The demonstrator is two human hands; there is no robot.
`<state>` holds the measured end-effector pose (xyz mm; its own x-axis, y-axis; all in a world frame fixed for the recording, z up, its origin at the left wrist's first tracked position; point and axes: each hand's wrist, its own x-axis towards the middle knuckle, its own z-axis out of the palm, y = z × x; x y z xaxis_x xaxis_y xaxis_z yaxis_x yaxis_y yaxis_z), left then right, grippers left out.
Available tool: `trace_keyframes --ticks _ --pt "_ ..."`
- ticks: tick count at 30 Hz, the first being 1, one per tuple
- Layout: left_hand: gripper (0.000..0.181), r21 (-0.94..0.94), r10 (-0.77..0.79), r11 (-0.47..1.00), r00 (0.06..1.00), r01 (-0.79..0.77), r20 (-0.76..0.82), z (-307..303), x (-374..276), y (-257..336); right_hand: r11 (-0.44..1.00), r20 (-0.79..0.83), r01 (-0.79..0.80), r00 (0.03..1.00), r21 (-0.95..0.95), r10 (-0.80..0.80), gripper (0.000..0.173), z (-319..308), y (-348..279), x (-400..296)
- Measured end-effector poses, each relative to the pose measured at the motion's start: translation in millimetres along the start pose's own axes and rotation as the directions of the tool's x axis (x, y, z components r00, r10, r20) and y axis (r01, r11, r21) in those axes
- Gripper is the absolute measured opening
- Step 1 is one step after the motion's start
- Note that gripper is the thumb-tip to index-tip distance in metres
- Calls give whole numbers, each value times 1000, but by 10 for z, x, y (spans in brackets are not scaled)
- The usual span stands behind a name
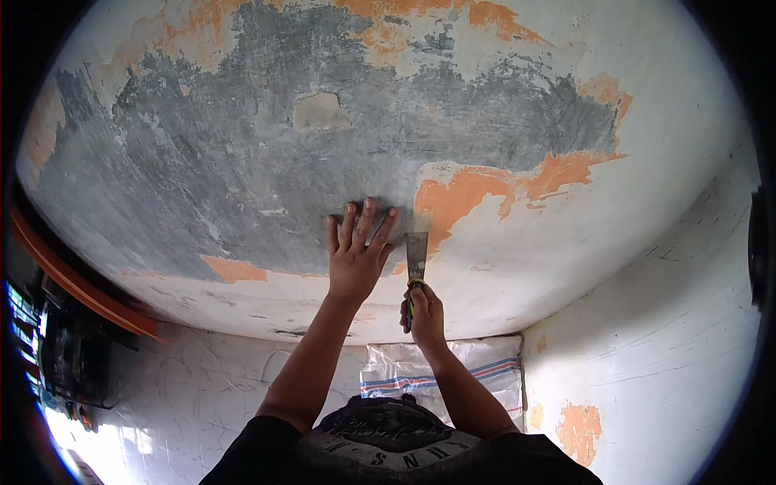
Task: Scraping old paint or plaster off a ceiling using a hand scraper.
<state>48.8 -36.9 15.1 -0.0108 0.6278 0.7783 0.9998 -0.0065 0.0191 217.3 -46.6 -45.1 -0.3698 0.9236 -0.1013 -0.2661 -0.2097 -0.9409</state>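
Observation:
My right hand (427,315) grips the dark handle of a putty knife (416,257), its blade pointing up the wall. The blade's tip lies at the lower edge of an orange paint patch (458,191), beside bare grey plaster (254,157). To the left, my left hand (356,260) rests on the grey plaster with its fingers spread, holding nothing. White paint (564,254) with ragged edges surrounds the stripped area. Higher up, a light beige patch (321,111) shows in the grey.
Below the wall lies a marbled tile floor (236,370), with a white woven sheet with coloured stripes (473,351) at the wall's foot. A side wall (655,339) with peeling spots meets it on the right. An orange-brown edge (79,282) and dark objects (79,351) stand at the left.

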Motion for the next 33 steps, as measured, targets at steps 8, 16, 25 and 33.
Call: trace_keyframes --ticks 8,16,25,33 --pt "74 23 9 1000 1000 -9 0 19 -34 -39 998 20 37 999 50 -38 26 249 -396 -17" --pt "73 20 15 1000 1000 -15 -3 16 10 19 999 -17 -27 1000 -41 26 25 -64 44 -69" --pt "74 -4 -13 1000 999 13 -36 9 -23 -32 992 36 119 992 -47 -117 28 161 -459 32" --pt "73 -10 -20 1000 1000 20 -14 6 -11 6 999 38 -22 999 -34 23 26 93 -240 -76"
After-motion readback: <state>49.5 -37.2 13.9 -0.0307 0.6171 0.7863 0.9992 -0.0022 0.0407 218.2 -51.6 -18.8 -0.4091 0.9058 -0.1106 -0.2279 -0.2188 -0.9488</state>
